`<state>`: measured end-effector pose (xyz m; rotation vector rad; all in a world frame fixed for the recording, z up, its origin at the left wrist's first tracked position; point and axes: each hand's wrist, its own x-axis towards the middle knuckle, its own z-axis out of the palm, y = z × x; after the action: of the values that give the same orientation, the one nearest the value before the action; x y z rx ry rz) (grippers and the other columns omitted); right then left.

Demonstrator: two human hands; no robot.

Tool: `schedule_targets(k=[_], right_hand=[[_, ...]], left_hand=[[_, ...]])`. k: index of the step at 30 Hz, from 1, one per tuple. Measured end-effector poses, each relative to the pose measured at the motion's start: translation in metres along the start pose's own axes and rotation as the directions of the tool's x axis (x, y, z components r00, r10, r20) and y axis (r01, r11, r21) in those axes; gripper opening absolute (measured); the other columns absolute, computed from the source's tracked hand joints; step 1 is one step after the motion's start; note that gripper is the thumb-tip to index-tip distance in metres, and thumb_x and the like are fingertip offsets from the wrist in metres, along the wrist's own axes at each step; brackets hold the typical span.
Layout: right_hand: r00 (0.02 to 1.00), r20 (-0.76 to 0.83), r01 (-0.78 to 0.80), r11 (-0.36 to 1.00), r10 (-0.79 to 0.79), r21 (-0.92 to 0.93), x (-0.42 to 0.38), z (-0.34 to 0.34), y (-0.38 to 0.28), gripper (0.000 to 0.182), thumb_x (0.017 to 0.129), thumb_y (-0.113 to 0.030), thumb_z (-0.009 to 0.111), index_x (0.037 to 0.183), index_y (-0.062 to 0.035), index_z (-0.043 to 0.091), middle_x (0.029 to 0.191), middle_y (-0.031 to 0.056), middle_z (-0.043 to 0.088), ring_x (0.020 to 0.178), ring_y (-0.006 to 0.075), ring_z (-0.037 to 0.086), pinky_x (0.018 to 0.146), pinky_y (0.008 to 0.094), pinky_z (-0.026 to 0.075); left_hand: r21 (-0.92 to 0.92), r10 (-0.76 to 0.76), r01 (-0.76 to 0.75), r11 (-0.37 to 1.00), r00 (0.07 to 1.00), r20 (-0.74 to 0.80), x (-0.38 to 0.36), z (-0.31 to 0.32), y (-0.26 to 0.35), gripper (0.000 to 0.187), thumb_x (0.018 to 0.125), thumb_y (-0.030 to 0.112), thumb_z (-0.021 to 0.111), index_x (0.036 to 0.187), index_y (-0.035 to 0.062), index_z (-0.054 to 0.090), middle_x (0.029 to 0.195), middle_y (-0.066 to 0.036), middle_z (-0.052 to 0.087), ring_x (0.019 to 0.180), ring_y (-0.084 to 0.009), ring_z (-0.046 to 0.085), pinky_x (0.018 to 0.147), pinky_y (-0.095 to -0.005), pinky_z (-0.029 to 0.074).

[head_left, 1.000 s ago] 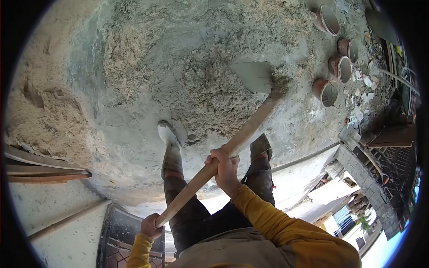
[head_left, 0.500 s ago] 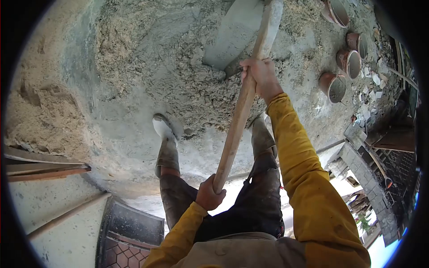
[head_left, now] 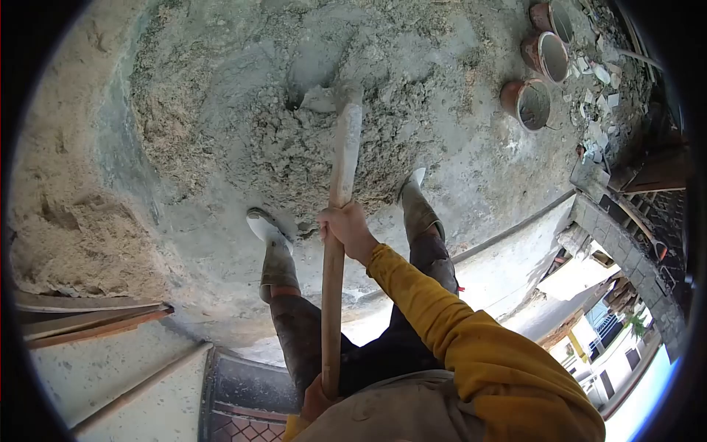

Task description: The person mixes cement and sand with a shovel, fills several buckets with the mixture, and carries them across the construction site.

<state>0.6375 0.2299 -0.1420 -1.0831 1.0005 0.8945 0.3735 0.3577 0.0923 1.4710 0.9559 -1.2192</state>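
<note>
A long wooden handle [head_left: 344, 162] runs from near my waist up to a pile of wet grey mortar [head_left: 265, 140]. Close to my body, my left hand [head_left: 317, 398] is wrapped round its lower end, partly hidden by the sleeve and shirt. Farther up the shaft, my right hand [head_left: 347, 228] grips it at about knee height. The tool's head [head_left: 319, 99] sits at the far end of the handle, partly sunk in the mortar, and its full shape is hidden.
Several buckets [head_left: 533, 104] stand at the upper right beside broken rubble [head_left: 600, 88]. Sand [head_left: 81, 243] lies at the left, with wooden boards [head_left: 96, 318] below it. My boots [head_left: 276, 250] are on the floor at the mortar's near edge.
The handle has swung left and been drawn toward my body, and the tool's head now shows in the mortar. Both hands have come nearer to me, still on the shaft.
</note>
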Motion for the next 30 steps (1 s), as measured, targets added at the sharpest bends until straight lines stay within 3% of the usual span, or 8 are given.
schedule_targets(k=[2,4,7,11,15,20,25,30], right_hand=[[0.998,-0.055,0.028,0.999,-0.026,0.032,-0.028,-0.033,-0.025,0.011,0.076,-0.002,0.061,0.068,0.0029,0.057,0.058,0.0098,0.055,0.046,0.0199,0.056,0.045,0.0351,0.048],[0.979,-0.174,0.125,0.985,-0.103,0.12,-0.04,-0.069,-0.059,0.011,0.077,-0.001,0.06,0.068,0.0002,0.054,0.06,0.0089,0.054,0.047,0.0205,0.055,0.046,0.036,0.048],[0.911,-0.362,0.286,0.935,-0.198,0.208,0.005,-0.14,-0.121,0.004,0.077,0.0,0.056,0.073,0.0002,0.054,0.057,0.007,0.05,0.048,0.0216,0.053,0.046,0.0355,0.047],[0.919,-0.312,0.331,0.899,-0.24,0.286,0.122,-0.156,-0.155,0.005,0.08,-0.007,0.051,0.078,-0.0026,0.05,0.059,0.0087,0.049,0.052,0.0246,0.05,0.054,0.0387,0.047],[0.897,-0.439,0.264,0.861,-0.054,0.434,0.109,-0.005,-0.032,0.003,0.076,0.001,0.057,0.076,0.0017,0.053,0.064,0.0109,0.054,0.05,0.0227,0.055,0.049,0.0363,0.048],[0.99,-0.136,0.1,0.863,-0.037,0.495,0.0,0.052,0.038,0.007,0.078,-0.004,0.062,0.075,0.0003,0.057,0.068,0.0117,0.058,0.065,0.0236,0.058,0.064,0.0372,0.049],[0.998,-0.059,0.004,0.864,0.03,0.503,-0.116,0.036,0.045,0.011,0.078,-0.002,0.061,0.072,-0.0031,0.053,0.066,0.0111,0.056,0.064,0.0245,0.06,0.062,0.0397,0.051],[0.986,-0.054,-0.138,0.954,0.158,0.266,-0.007,-0.004,0.014,0.015,0.075,0.002,0.064,0.067,-0.0003,0.051,0.062,0.0111,0.053,0.047,0.0239,0.056,0.046,0.0396,0.048]], left_hand=[[-0.027,0.011,-0.011,1.0,1.0,0.011,-0.002,0.001,0.001,0.038,0.065,0.01,0.069,0.1,0.0018,0.056,0.083,-0.015,0.064,0.082,-0.0269,0.066,0.071,-0.0368,0.049],[0.253,-0.035,-0.011,0.968,0.984,0.176,0.025,-0.013,0.061,0.037,0.067,0.012,0.069,0.101,0.0039,0.057,0.086,-0.022,0.065,0.088,-0.0386,0.065,0.075,-0.0424,0.05],[0.393,0.387,-0.463,0.794,0.884,0.26,0.128,-0.018,0.127,0.034,0.067,0.01,0.064,0.1,0.0043,0.056,0.084,-0.023,0.063,0.087,-0.0436,0.061,0.073,-0.049,0.049],[0.545,0.566,-0.615,0.57,0.775,0.281,0.22,-0.099,0.218,0.031,0.067,0.009,0.058,0.096,0.0008,0.053,0.081,-0.025,0.06,0.08,-0.0461,0.058,0.067,-0.0476,0.046],[0.688,0.278,-0.263,0.676,0.956,0.092,0.165,-0.193,0.116,0.03,0.067,0.006,0.06,0.096,0.0034,0.054,0.08,-0.023,0.061,0.08,-0.044,0.06,0.068,-0.0476,0.048],[0.751,0.131,-0.01,0.66,0.986,-0.102,0.133,-0.248,-0.016,0.023,0.069,0.009,0.064,0.092,0.0095,0.059,0.085,-0.017,0.065,0.084,-0.0393,0.062,0.073,-0.0444,0.05],[0.678,0.099,-0.016,0.735,0.991,-0.084,-0.016,-0.195,-0.057,0.018,0.069,0.012,0.065,0.086,0.0088,0.06,0.081,-0.018,0.064,0.081,-0.0396,0.063,0.072,-0.0473,0.05],[0.523,-0.148,0.134,0.842,0.989,-0.015,0.0,-0.094,0.023,0.032,0.071,0.023,0.07,0.096,0.0044,0.059,0.082,-0.022,0.065,0.084,-0.0421,0.063,0.075,-0.0488,0.051]])
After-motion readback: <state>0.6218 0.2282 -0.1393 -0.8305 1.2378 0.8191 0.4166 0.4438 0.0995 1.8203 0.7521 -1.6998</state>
